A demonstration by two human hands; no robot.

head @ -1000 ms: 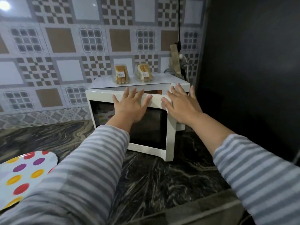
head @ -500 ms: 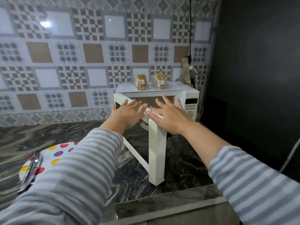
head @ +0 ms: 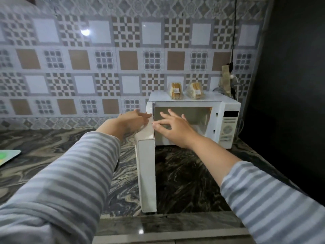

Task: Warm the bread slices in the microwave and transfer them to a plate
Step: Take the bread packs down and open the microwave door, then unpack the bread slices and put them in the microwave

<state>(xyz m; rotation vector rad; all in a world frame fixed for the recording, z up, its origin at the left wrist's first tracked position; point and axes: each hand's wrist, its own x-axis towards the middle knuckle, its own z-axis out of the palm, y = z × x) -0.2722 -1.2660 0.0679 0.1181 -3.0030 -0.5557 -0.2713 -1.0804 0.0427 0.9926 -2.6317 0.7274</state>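
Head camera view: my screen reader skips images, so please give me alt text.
A person's left hand and right hand reach to the open door of a white microwave on a marble counter. Two wrapped bread packs sit on top.

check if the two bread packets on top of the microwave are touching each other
Apart. The head view shows the left bread packet and the right bread packet standing side by side on the microwave, with a strip of white top and wall tile visible between them.

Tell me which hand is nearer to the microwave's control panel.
Right. The right hand reaches in front of the open cavity, left of the control panel. The left hand is farther away, on the far side of the open door.
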